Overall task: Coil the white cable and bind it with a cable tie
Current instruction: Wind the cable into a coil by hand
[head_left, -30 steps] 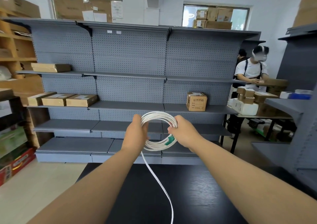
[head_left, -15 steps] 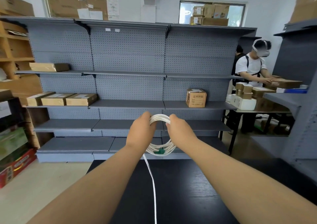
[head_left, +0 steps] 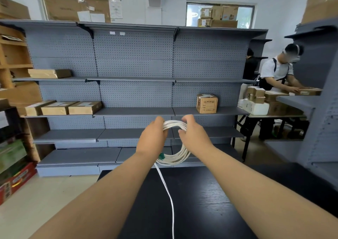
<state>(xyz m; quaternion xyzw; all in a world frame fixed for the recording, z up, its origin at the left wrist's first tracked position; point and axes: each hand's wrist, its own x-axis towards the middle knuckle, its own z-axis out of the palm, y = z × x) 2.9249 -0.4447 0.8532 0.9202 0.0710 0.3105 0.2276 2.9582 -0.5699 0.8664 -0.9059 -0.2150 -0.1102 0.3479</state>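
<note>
Left grip (head_left: 151,138) curls round the coiled cable (head_left: 180,157), held above the table (head_left: 210,193); right grip (head_left: 194,138) seems to pinch its top. One loose end hangs down out of view.

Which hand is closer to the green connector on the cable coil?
Left. The green connector sits just below the left hand, by its wrist. The right hand grips the opposite side of the white cable coil.

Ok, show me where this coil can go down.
The black table is bare either side of the cable tail, widest on its right. The grey shelf is free between the flat boxes and the lone carton. The far table is crowded.
</note>
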